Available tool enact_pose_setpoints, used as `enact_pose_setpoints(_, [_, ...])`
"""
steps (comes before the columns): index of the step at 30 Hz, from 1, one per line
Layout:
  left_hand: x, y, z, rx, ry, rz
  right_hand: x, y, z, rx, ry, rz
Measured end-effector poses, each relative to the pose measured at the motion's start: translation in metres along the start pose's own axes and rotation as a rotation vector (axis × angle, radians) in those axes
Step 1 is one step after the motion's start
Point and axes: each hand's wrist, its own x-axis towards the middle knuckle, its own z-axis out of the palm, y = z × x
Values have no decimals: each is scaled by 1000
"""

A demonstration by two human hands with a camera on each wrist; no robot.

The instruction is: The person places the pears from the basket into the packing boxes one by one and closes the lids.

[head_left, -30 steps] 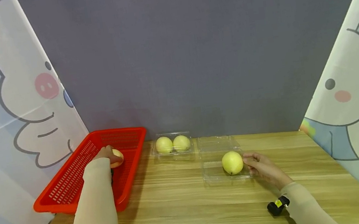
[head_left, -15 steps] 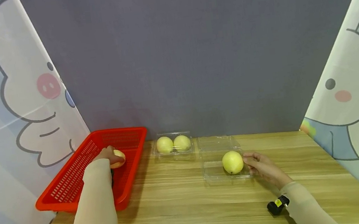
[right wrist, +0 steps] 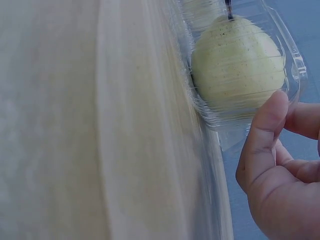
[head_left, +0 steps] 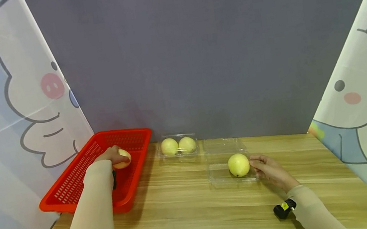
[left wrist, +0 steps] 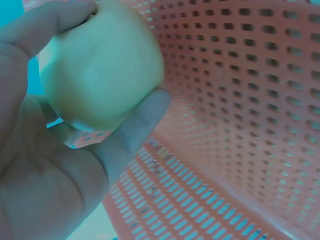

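Observation:
In the head view, my left hand (head_left: 108, 155) is inside the red basket (head_left: 122, 206), with its fingers wrapped round a pale yellow pear (head_left: 124, 158). The left wrist view shows thumb and fingers on opposite sides of that pear (left wrist: 102, 67), close to the basket's slotted wall (left wrist: 240, 75). Over on the right, my right hand (head_left: 273, 173) pinches the right edge of a clear plastic clamshell box (head_left: 217, 172), whose lid lies folded back. One pear (head_left: 239, 165) sits in the box's right half. Its dark stem (right wrist: 229, 10) shows in the right wrist view, beside my thumb (right wrist: 270, 112).
Behind and left of the open box, a second clear clamshell (head_left: 176, 136) holds two pears (head_left: 169, 147). A dark item (head_left: 114, 180) shows in the basket beside my left sleeve. The wooden table (head_left: 190, 222) meets a grey backdrop (head_left: 180, 64), with printed cloth panels at both sides.
My left hand has shifted slightly to the right in the basket with the pear, which shows more now. The right hand stays at the box edge. The head view has shifted slightly.

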Motion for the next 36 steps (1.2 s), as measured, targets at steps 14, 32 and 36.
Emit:
enact_pose_setpoints(14, [-18,34,-19,49,32,121,0,0,0,-1,-3,8])
enact_pose_setpoints(32, [-24,44,-20,84,89,179,-1,-1,-1,-14,-10,-1])
enact_pose_setpoints(36, [-27,48,-21,91,99,201,0,-1,-1,-8,-16,3])
